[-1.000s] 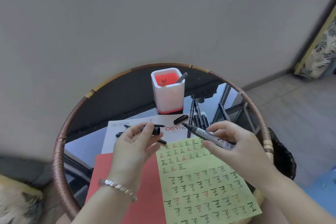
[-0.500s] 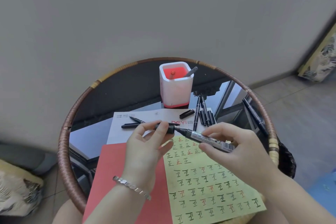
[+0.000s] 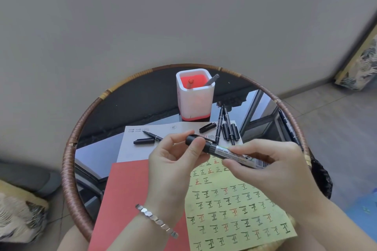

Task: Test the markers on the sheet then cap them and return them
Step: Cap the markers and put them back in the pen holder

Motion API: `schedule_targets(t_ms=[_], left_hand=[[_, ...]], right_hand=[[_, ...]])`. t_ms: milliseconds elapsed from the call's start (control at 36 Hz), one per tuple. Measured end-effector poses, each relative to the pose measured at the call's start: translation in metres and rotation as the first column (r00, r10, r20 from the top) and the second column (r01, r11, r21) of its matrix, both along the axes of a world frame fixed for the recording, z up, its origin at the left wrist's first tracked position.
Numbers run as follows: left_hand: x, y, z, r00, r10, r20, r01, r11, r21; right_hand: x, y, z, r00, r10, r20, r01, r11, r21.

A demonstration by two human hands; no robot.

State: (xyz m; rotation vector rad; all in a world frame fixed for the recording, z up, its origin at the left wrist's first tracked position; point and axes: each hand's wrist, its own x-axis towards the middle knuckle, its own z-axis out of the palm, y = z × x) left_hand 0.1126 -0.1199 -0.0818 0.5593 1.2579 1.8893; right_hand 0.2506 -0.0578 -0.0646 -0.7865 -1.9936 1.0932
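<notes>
My right hand (image 3: 271,169) grips a thick silver-and-black marker (image 3: 234,154) by its barrel, above the yellow test sheet (image 3: 240,210) covered in black and red marks. My left hand (image 3: 173,161) pinches the black cap (image 3: 192,140), which sits over the marker's tip. A white holder with a red inside (image 3: 194,96) stands at the back with two pens in it. Several thin black markers (image 3: 227,126) lie right of the holder. An uncapped thin marker (image 3: 152,136) and its cap (image 3: 143,141) lie on white paper to the left.
A round glass table with a woven rim (image 3: 69,155) carries everything. A red sheet (image 3: 126,199) lies left of the yellow one. A loose black cap (image 3: 207,127) rests near the holder. Another black marker (image 3: 287,124) lies by the right rim. A grey wall stands close behind.
My hands came together: the cap in my left hand met the tip of the marker in my right hand and now covers it.
</notes>
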Motion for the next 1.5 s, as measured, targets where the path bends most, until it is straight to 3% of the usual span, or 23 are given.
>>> schedule_targets(t_ms=[194,306,361,417,500,611,694,750,833,917,1028,1111,1222,1306,1417,1500], left_hand=[[-0.003,0.000,0.007,0.993,0.042,-0.111,-0.035,0.997,0.067],[-0.004,-0.003,0.012,0.961,0.018,-0.275,0.020,0.990,0.136],[-0.002,0.000,0.015,0.940,0.028,-0.340,0.014,0.993,0.119],[0.001,0.007,0.016,0.934,0.044,-0.353,-0.018,0.997,0.076],[0.007,0.020,0.010,0.939,0.018,-0.344,-0.024,1.000,-0.014],[0.019,0.041,0.003,0.880,-0.113,-0.461,0.052,0.988,-0.143],[0.033,0.059,-0.004,0.789,-0.271,-0.551,0.169,0.959,-0.229],[0.039,0.071,-0.009,0.710,-0.323,-0.626,0.181,0.943,-0.281],[0.040,0.087,-0.018,0.564,-0.333,-0.755,0.110,0.937,-0.331],[0.034,0.102,-0.030,0.374,-0.393,-0.840,0.038,0.912,-0.409],[0.027,0.115,-0.036,0.259,-0.485,-0.836,-0.033,0.860,-0.509],[0.023,0.121,-0.039,0.201,-0.534,-0.821,-0.056,0.830,-0.554],[0.018,0.129,-0.044,0.231,-0.600,-0.766,-0.054,0.778,-0.625],[0.017,0.132,-0.050,0.256,-0.621,-0.741,-0.062,0.755,-0.653],[0.016,0.133,-0.053,0.223,-0.585,-0.780,-0.068,0.789,-0.611],[0.019,0.128,-0.045,0.215,-0.472,-0.855,-0.031,0.871,-0.489]], right_hand=[[-0.006,0.007,0.008,0.997,0.023,-0.077,-0.050,0.930,-0.363],[-0.005,0.014,0.002,0.983,0.122,-0.138,-0.182,0.755,-0.631],[-0.004,0.016,0.001,0.981,0.133,-0.139,-0.192,0.720,-0.667],[-0.002,0.019,0.001,0.987,0.155,-0.045,-0.153,0.803,-0.576],[0.003,0.026,-0.001,0.972,0.150,0.179,-0.086,0.943,-0.320],[0.022,0.034,-0.005,0.899,0.059,0.434,-0.029,0.997,-0.077],[0.047,0.046,-0.003,0.897,-0.073,0.436,0.068,0.997,0.027],[0.068,0.061,-0.005,0.895,-0.252,0.368,0.235,0.968,0.092],[0.101,0.093,-0.012,0.801,-0.516,0.303,0.482,0.856,0.187],[0.126,0.127,-0.025,0.704,-0.605,0.372,0.578,0.793,0.194],[0.139,0.152,-0.042,0.596,-0.625,0.504,0.608,0.761,0.226],[0.126,0.150,-0.046,0.620,-0.600,0.506,0.572,0.787,0.232],[0.090,0.134,-0.049,0.710,-0.502,0.493,0.445,0.863,0.238],[0.069,0.129,-0.057,0.669,-0.479,0.568,0.362,0.878,0.314],[0.061,0.130,-0.066,0.578,-0.485,0.657,0.344,0.874,0.343],[0.060,0.130,-0.068,0.554,-0.501,0.665,0.359,0.864,0.353]])
